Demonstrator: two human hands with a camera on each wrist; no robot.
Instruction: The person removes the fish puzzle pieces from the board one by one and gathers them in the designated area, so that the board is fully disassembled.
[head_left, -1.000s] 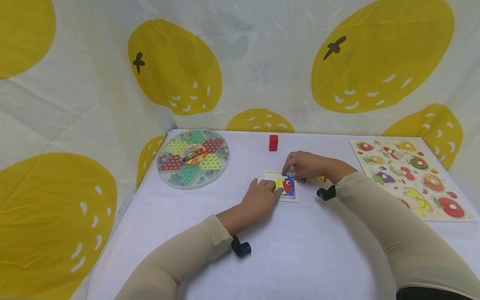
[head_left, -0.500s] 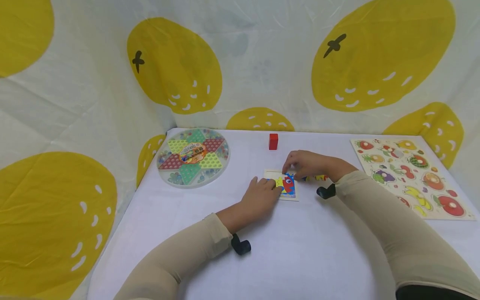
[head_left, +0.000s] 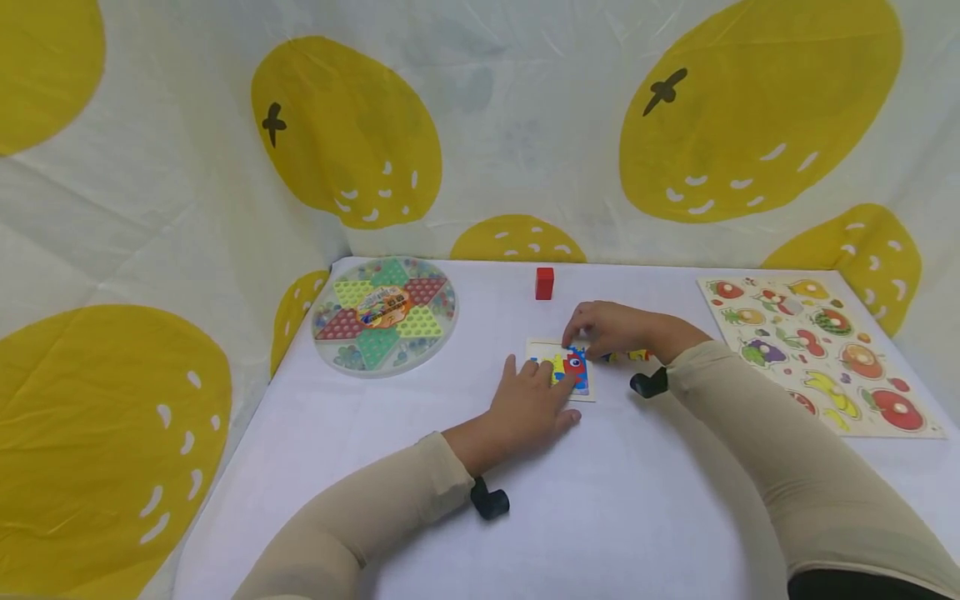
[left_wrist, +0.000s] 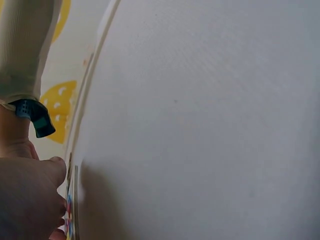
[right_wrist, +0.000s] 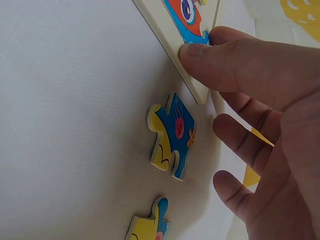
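A small wooden jigsaw board (head_left: 591, 392) with a red, blue and yellow fish picture lies mid-table. My left hand (head_left: 528, 410) rests over its lower left part, fingers spread, the index finger reaching across the picture. The thumb points right, below the board. At the upper right corner my right hand (head_left: 611, 327) pinches a blue jigsaw piece (right_wrist: 196, 36) between thumb and index finger, the thumb resting by the board's pale rim (right_wrist: 162, 37). The other right fingers are loosely bent. Two loose blue and yellow pieces (right_wrist: 175, 132) lie beneath the right hand, partly hidden in the head view.
A round Chinese checkers board (head_left: 385, 317) lies back left. A red block (head_left: 544, 283) stands behind the jigsaw. At the right lies a wooden fruit puzzle board (head_left: 795, 379), close to the right forearm. Fruit-printed cloth (head_left: 525, 125) hangs behind the table.
My left hand has shifted slightly right and spread its fingers; its thumb now shows below the board and its index finger lies over the fish. The right hand stays at the corner.
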